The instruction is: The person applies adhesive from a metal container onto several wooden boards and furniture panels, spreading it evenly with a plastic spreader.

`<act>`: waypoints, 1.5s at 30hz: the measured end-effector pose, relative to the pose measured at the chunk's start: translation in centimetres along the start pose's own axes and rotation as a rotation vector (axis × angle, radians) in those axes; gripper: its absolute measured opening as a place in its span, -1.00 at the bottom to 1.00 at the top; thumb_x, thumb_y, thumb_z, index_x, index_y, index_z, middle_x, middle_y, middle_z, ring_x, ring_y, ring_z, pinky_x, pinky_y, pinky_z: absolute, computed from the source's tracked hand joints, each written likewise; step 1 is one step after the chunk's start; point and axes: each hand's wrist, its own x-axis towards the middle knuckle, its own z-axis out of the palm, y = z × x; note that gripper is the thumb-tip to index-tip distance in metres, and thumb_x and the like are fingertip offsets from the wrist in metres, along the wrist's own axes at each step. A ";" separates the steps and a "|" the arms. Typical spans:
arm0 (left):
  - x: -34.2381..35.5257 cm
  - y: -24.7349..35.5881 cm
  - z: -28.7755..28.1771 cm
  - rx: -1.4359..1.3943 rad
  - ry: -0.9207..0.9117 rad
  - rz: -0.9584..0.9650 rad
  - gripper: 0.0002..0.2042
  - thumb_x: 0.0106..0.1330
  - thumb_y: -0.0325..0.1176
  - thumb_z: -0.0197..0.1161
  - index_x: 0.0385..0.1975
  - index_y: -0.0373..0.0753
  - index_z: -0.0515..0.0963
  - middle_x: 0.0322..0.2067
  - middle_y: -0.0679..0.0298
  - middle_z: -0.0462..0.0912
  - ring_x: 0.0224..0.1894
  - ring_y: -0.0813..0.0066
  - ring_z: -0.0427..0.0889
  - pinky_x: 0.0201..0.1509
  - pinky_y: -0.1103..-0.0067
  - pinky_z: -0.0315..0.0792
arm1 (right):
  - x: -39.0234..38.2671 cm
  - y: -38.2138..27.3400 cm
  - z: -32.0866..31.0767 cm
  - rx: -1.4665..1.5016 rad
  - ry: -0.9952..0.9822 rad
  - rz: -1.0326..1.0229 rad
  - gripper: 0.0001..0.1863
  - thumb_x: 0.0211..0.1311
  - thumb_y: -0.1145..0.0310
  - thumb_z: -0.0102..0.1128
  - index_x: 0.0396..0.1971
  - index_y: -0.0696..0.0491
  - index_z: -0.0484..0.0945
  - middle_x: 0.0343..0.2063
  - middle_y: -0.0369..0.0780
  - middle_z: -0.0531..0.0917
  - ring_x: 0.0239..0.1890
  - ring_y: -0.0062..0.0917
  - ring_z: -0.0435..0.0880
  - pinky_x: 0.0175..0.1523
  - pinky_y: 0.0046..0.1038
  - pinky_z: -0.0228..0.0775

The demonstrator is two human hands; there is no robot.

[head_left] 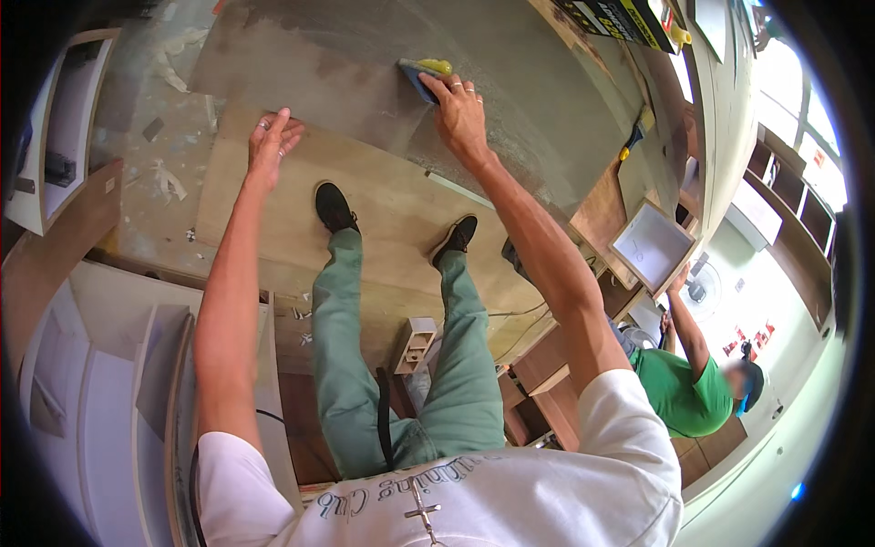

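While gripping a blue-and-yellow hand tool [418, 78] in the curled fingers of the right hand [463, 117] at upper centre of the frame, holding it tilted on or just above a grey sheet [538, 118]. Holding nothing with the left hand [270, 143] at upper left of centre, with fingers loosely parted near the sheet's lower edge. Standing in dark shoes [334, 210] on pale plywood [260, 191] at mid-frame.

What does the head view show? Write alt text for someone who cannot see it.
A person's right hand holds a blue-and-yellow hand tool at a broad grey panel, while the left hand, seemingly empty, hovers near the panel's edge. To the right, a green-shirted co-worker has a hand at a shallow box.
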 end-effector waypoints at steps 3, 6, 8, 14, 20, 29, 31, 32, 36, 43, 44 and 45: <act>-1.1 0.7 -2.7 -0.006 0.040 0.036 -0.53 0.43 0.03 0.42 0.09 -0.18 0.49 0.00 0.17 0.68 0.10 0.34 0.68 0.28 0.36 0.51 | 1.6 0.1 0.0 0.058 -0.054 -0.025 -0.46 0.28 0.64 0.11 0.20 -0.15 0.68 0.03 -0.16 0.71 0.07 -0.14 0.66 0.14 -0.14 0.55; -0.1 1.3 -2.7 0.008 0.014 0.049 -0.53 0.43 0.03 0.42 0.08 -0.17 0.49 0.02 0.16 0.68 0.10 0.33 0.68 0.27 0.38 0.51 | 3.3 3.3 -0.7 0.039 0.078 0.032 -0.46 0.27 0.62 0.14 0.20 -0.15 0.68 0.01 -0.14 0.71 0.02 -0.13 0.67 0.08 -0.11 0.60; 0.0 1.4 -2.7 -0.003 0.017 0.056 -0.55 0.45 0.02 0.40 0.06 -0.18 0.48 -0.01 0.17 0.68 0.09 0.32 0.69 0.25 0.38 0.52 | 3.3 3.7 -0.3 -0.023 0.031 0.022 -0.45 0.24 0.63 0.17 0.20 -0.15 0.68 -0.01 -0.14 0.71 -0.01 -0.13 0.67 0.08 -0.10 0.59; 0.2 1.3 -3.7 -0.023 0.042 0.060 -0.57 0.45 0.00 0.40 0.03 -0.18 0.47 -0.05 0.20 0.68 0.07 0.32 0.71 0.22 0.40 0.54 | -4.5 -3.0 2.7 -0.002 -0.069 0.084 -0.49 0.31 0.55 0.10 0.22 -0.16 0.66 0.02 -0.21 0.67 0.05 -0.18 0.63 0.08 -0.13 0.50; 0.7 1.9 -2.4 -0.057 0.022 0.053 -0.58 0.45 0.01 0.41 -0.01 -0.16 0.46 -0.06 0.22 0.65 0.07 0.31 0.71 0.23 0.39 0.53 | -12.6 -7.8 3.4 0.067 -0.186 0.051 -0.49 0.30 0.57 0.09 0.20 -0.14 0.67 -0.02 -0.20 0.67 0.00 -0.17 0.62 0.10 -0.11 0.47; 1.9 3.0 -4.5 -0.064 0.087 0.137 -0.65 0.49 -0.07 0.37 -0.11 -0.18 0.43 -0.08 0.18 0.63 0.06 0.27 0.71 0.30 0.30 0.55 | 1.5 -7.1 0.3 0.115 0.044 -0.011 -0.48 0.30 0.60 0.11 0.22 -0.12 0.65 0.03 -0.13 0.68 0.03 -0.11 0.62 0.11 -0.07 0.50; 2.4 3.1 -3.7 -0.078 0.075 0.164 -0.67 0.51 -0.09 0.36 -0.12 -0.18 0.42 -0.09 0.18 0.63 0.06 0.26 0.72 0.31 0.29 0.56 | 3.0 -6.4 1.5 0.015 0.018 -0.042 -0.48 0.30 0.61 0.10 0.21 -0.12 0.66 0.04 -0.13 0.68 0.05 -0.11 0.62 0.14 -0.07 0.49; 2.3 3.1 -3.6 -0.088 0.082 0.141 -0.69 0.52 -0.11 0.35 -0.12 -0.18 0.42 -0.09 0.18 0.63 0.06 0.27 0.72 0.30 0.29 0.56 | 3.3 -6.5 1.9 -0.070 -0.017 -0.072 -0.48 0.30 0.61 0.09 0.20 -0.13 0.67 0.05 -0.13 0.68 0.08 -0.12 0.62 0.17 -0.07 0.49; 1.2 3.3 -4.7 -0.045 0.104 0.119 -0.71 0.54 -0.11 0.32 -0.11 -0.17 0.43 -0.09 0.21 0.65 0.06 0.29 0.74 0.28 0.33 0.57 | 3.4 -6.1 1.9 0.102 -0.080 -0.064 -0.51 0.34 0.57 0.11 0.20 -0.15 0.68 0.05 -0.18 0.69 0.08 -0.15 0.65 0.12 -0.11 0.56; 1.8 3.4 -4.9 -0.009 0.067 0.113 -0.72 0.56 -0.10 0.28 -0.07 -0.18 0.48 -0.07 0.21 0.69 0.06 0.32 0.75 0.21 0.41 0.57 | 2.8 -5.6 3.9 -0.027 -0.013 0.003 -0.53 0.37 0.53 0.10 0.21 -0.17 0.65 0.01 -0.19 0.67 0.03 -0.16 0.64 0.06 -0.08 0.52; 1.7 3.3 -5.6 0.018 0.063 0.109 -0.73 0.57 -0.11 0.27 -0.07 -0.18 0.48 -0.07 0.21 0.69 0.05 0.33 0.75 0.21 0.41 0.57 | 1.3 -7.0 4.3 -0.025 -0.032 0.023 -0.53 0.37 0.52 0.09 0.21 -0.17 0.64 0.02 -0.19 0.66 0.03 -0.16 0.63 0.06 -0.07 0.49; 1.7 3.4 -6.3 0.046 0.059 0.106 -0.74 0.57 -0.11 0.27 -0.06 -0.18 0.49 -0.07 0.21 0.70 0.04 0.34 0.75 0.20 0.41 0.57 | -0.1 -8.5 4.7 -0.023 -0.046 0.010 -0.53 0.37 0.51 0.09 0.22 -0.16 0.63 0.02 -0.18 0.64 0.03 -0.16 0.62 0.05 -0.07 0.47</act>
